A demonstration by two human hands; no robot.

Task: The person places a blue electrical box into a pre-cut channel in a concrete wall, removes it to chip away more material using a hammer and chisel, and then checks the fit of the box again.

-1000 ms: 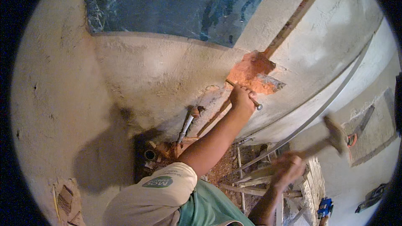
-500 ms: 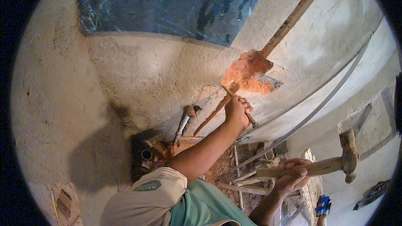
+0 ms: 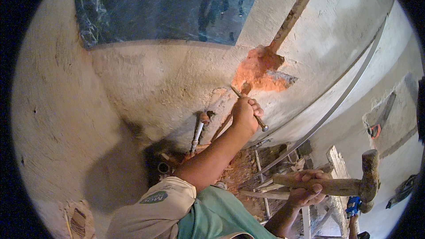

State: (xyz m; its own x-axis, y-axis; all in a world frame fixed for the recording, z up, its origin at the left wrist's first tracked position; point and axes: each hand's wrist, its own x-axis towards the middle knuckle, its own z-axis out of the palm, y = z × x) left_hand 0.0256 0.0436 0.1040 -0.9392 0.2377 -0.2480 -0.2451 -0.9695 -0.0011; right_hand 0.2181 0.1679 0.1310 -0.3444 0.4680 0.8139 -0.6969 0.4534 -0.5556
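Far out on my left, a ragged hole [image 3: 79, 220] opens in the wall, with coarse brown masonry showing inside it. Around it and above it I have a beige plaster wall [image 3: 57, 88], grainy and pitted, which carries a soft-edged dark shadow [image 3: 113, 170]. Above, a dark blue, glossy flat panel [image 3: 155, 11] with whitish scuffs meets the plaster along a crisp edge. Below, near a round, dark-mouthed pipe end [image 3: 164, 167], a slim white pipe [image 3: 197, 136] with a rusty-brown fitting on top leans along the wall.

The left arm comes up from a beige sleeve [image 3: 170, 192] beside a smooth green garment [image 3: 219, 216]. I see the left hand [image 3: 246, 113] closed in a fist around a thin, dull metal rod-shaped chisel [image 3: 236, 91]. Its narrow tip is at the lower left edge of a crumbly orange-red cavity [image 3: 261, 71]; its rounded butt sticks out below the fist. I can't tell whether the tip bites in. A straight-sided, rough-bottomed groove [image 3: 294, 13] runs up from the cavity.

Further right, a long grey strip [image 3: 338, 104] curves through my fisheye. Below it, the right hand [image 3: 310, 188] has its fingers wrapped around the worn wooden handle of a blunt, brownish-headed hammer [image 3: 369, 179], held well apart from the chisel. Behind stands a pale, rough-sawn wooden trestle [image 3: 338, 161]; at the far right hangs a crumpled black bundle [image 3: 403, 190].
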